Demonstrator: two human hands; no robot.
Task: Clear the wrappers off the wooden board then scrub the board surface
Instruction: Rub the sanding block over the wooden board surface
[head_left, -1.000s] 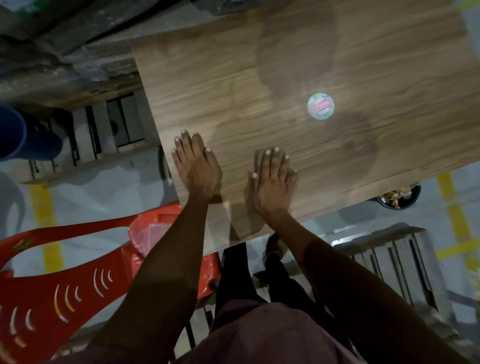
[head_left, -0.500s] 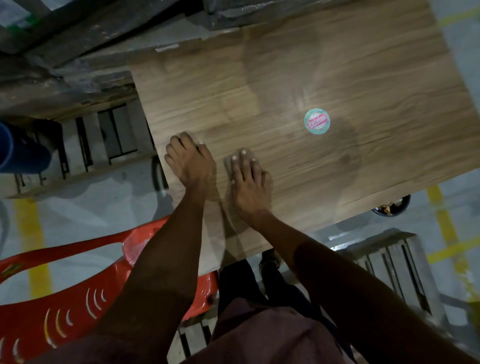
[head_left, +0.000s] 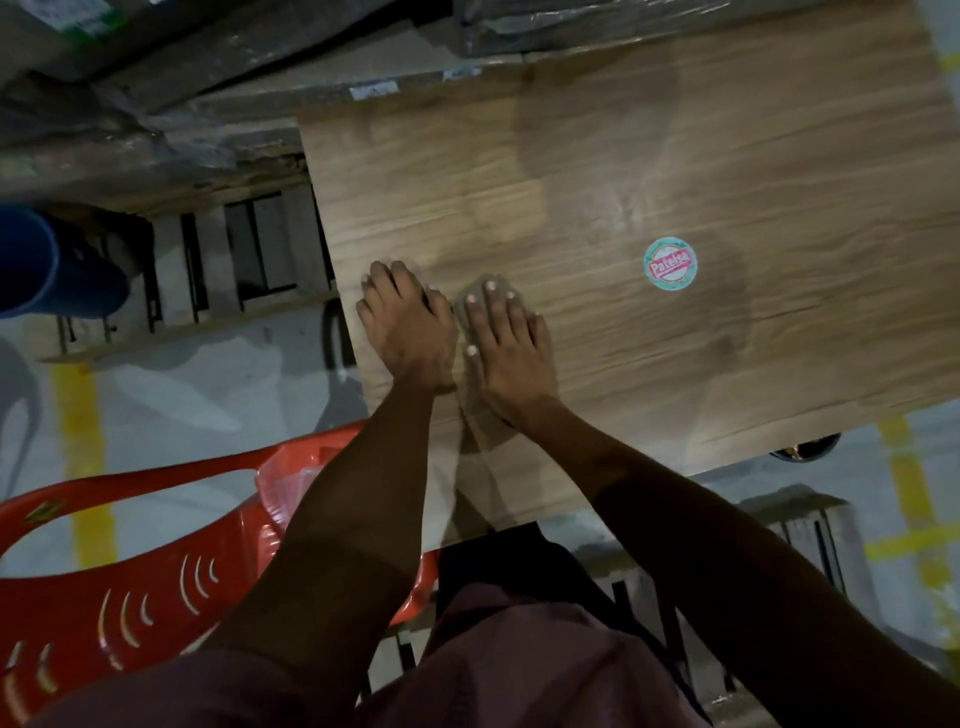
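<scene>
Both hands lie flat, fingers straight, on the board (head_left: 727, 156): left hand (head_left: 408, 327) touching right hand (head_left: 506, 348); sticker (head_left: 670, 264) at two o'clock.

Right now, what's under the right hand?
A greyish pad or cloth shows past the fingertips of the right hand, flat on the wooden board. The palm covers most of it, so what it is stays unclear. The left hand rests flat beside it.

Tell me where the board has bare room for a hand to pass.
Bare wood lies beyond both hands, up to the wooden board's far edge, and right of the round sticker. It is crowded near the left edge, where the left hand and right hand press flat, side by side.
</scene>
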